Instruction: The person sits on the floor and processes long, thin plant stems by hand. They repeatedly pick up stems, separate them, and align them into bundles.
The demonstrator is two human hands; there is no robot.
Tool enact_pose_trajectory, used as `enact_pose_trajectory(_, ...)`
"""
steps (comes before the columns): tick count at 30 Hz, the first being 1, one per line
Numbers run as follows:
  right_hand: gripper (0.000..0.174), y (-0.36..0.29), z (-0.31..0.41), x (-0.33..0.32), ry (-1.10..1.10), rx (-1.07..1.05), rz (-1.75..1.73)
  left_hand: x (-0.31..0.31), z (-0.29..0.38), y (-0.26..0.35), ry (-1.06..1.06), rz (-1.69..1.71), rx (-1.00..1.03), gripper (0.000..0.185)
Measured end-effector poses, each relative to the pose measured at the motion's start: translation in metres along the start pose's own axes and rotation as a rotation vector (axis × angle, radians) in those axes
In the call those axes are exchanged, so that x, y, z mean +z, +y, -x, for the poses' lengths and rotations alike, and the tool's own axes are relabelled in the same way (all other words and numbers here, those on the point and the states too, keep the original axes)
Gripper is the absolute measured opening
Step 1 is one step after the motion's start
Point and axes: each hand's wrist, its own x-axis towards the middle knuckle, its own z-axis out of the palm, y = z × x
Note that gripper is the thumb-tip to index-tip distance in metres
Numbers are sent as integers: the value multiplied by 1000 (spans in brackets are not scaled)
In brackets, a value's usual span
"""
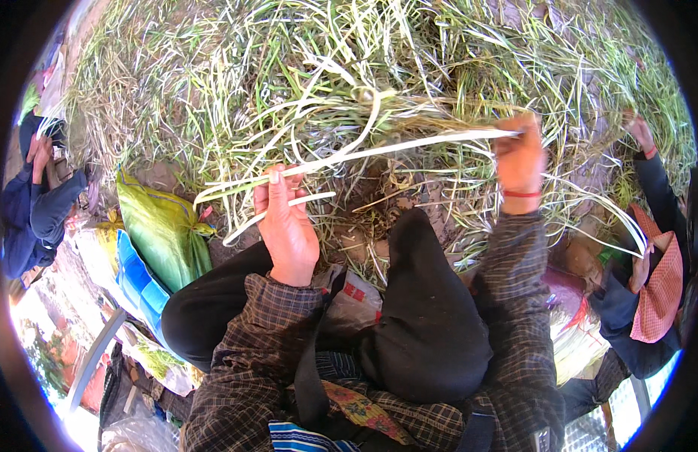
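Note:
Pale green and white plant stalks point(377, 151) stretch between my two hands. My left hand point(289, 226) pinches them between thumb and fingers, their ends sticking out to the left and one short curved piece passing across the fingers. My right hand point(520, 155), blurred and with a red string at the wrist, is at the stalks' other end, raised higher and to the right. Beyond and beneath both hands lies a wide heap of loose green and whitish stalks point(241, 90), spread over the ground. Some brownish, drier leaves hang near my right hand.
A green-yellow sack point(162, 231) and a blue checked bag point(135, 274) lie at my left. A co-worker point(38, 198) sits at the far left. Another co-worker point(637, 294) at the right holds long pale stalks. My bent knees frame a clear plastic bag point(355, 302).

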Motion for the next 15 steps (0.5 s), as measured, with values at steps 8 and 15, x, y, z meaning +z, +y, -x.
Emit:
enact_pose_trajectory(8,29,-33,-37,-95,354,-272,734,-6,-1,1,50,110,-64,13)
enact_pose_trajectory(15,33,5,62,64,-543,-811,1092,8,12,5,-291,-31,38,11)
